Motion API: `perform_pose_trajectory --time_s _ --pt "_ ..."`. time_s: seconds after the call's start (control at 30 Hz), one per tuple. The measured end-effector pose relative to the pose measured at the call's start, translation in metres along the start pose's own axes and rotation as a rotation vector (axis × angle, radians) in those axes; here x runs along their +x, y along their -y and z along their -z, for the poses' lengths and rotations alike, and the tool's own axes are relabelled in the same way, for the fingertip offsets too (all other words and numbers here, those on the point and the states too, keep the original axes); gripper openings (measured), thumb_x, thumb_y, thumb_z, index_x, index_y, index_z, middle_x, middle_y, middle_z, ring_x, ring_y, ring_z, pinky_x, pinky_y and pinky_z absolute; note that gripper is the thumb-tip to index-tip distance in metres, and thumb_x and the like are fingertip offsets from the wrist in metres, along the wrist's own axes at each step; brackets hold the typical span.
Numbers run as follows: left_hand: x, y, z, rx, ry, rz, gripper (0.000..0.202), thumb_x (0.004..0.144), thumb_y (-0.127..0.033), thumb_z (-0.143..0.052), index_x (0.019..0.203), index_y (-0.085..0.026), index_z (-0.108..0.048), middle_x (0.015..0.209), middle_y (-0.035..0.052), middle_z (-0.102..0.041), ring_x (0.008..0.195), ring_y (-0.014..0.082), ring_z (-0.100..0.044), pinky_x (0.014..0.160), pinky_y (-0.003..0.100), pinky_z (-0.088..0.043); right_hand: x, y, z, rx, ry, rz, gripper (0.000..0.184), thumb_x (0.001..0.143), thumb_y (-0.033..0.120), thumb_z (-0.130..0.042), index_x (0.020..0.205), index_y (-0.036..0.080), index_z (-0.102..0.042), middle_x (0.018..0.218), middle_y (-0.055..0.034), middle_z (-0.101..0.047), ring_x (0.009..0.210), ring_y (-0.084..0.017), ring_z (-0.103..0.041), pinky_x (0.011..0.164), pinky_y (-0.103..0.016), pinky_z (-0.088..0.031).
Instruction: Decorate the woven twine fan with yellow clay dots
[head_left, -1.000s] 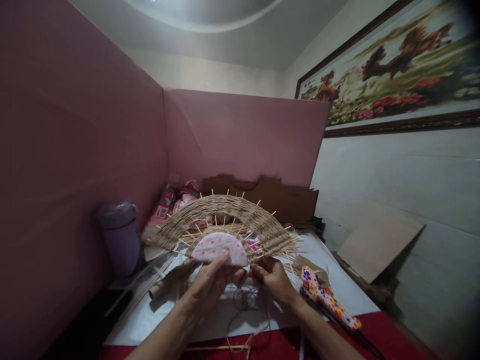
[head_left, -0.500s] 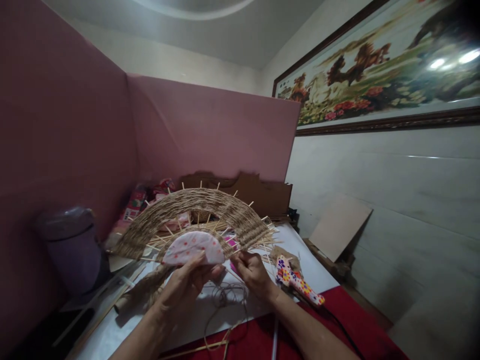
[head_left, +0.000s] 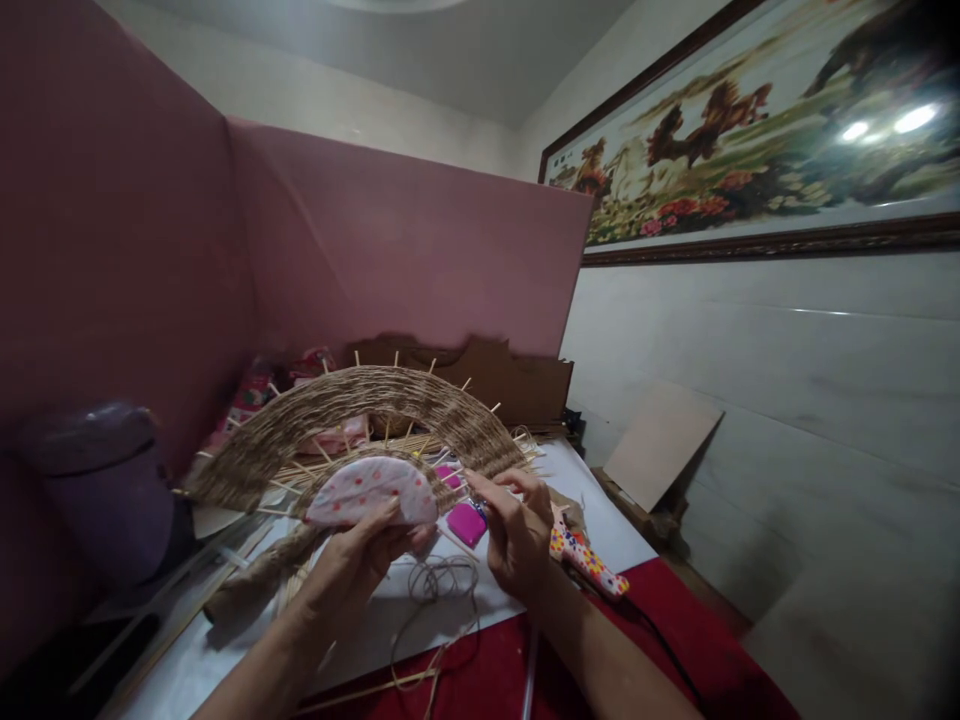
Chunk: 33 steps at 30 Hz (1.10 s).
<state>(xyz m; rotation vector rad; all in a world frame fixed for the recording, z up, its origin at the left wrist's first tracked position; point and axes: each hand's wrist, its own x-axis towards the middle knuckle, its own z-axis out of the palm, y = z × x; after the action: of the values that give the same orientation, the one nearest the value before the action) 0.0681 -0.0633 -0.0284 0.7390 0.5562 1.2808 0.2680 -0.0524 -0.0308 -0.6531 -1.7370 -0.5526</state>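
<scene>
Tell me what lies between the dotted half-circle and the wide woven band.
In the head view, thin sticks cross the gap from the dotted half-circle to the wide woven band; a narrow woven strip edges the half-circle.

No words, brands or numbers could be read anywhere in view. A short row of small dark marks stood in the upper left corner of the framed horse painting, too tiny to tell whether they were characters. Printing also showed on the red packet at the back left, but was too blurred to make out.
</scene>
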Motion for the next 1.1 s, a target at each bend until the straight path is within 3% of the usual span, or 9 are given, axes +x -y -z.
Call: perform_pose_trajectory --time_s 0.37,0.53,0.8,1.1 --pt "-0.0018 -0.0004 -0.0031 0.081 0.012 0.005 0.017 0.079 -0.021 -0.061 0.088 -0.008 -0.068 0.088 0.0123 -0.072 0.084 0.0229 -0.066 0.085 0.039 -0.050 -0.0035 -0.0012 -0.0056 -0.013 0.040 -0.039 0.036 0.086 0.010 -0.047 0.120 0.021 -0.053 0.093 -0.0035 -0.069 0.094 -0.021 -0.056 0.082 -0.038 -0.039" --pt "-0.0009 0.0021 -0.0004 0.101 -0.034 0.011 0.016 0.079 -0.020 -0.062 0.089 -0.008 -0.067 0.089 0.0131 -0.072 0.083 0.0238 -0.066 0.081 0.039 -0.052 -0.0034 -0.0004 -0.0051 -0.003 0.051 -0.034 0.040 0.087 0.013 -0.046 0.126 0.020 -0.049 0.103 -0.0059 -0.067 0.096 -0.022 -0.055 0.083 -0.039 -0.040" --pt "-0.0027 0.0060 -0.0023 0.113 -0.039 0.027 0.020 0.079 -0.019 -0.062 0.096 -0.009 -0.064 0.092 0.0137 -0.071 0.083 0.0243 -0.066 0.074 0.038 -0.053 -0.0028 -0.0011 -0.0077 -0.077 0.181 -0.073 0.042 0.091 0.023 -0.044 0.132 0.016 -0.042 0.115 -0.0102 -0.062 0.112 -0.027 -0.048 0.091 -0.044 -0.036" --pt "-0.0030 0.0084 -0.0040 0.103 -0.043 0.030 0.017 0.077 -0.019 -0.064 0.091 -0.009 -0.064 0.088 0.0129 -0.071 0.078 0.0219 -0.066 0.071 0.035 -0.054 -0.0044 -0.0013 -0.0083 -0.070 0.145 -0.121 0.041 0.091 0.020 -0.041 0.132 0.018 -0.042 0.116 -0.0099 -0.062 0.110 -0.026 -0.048 0.090 -0.043 -0.036"
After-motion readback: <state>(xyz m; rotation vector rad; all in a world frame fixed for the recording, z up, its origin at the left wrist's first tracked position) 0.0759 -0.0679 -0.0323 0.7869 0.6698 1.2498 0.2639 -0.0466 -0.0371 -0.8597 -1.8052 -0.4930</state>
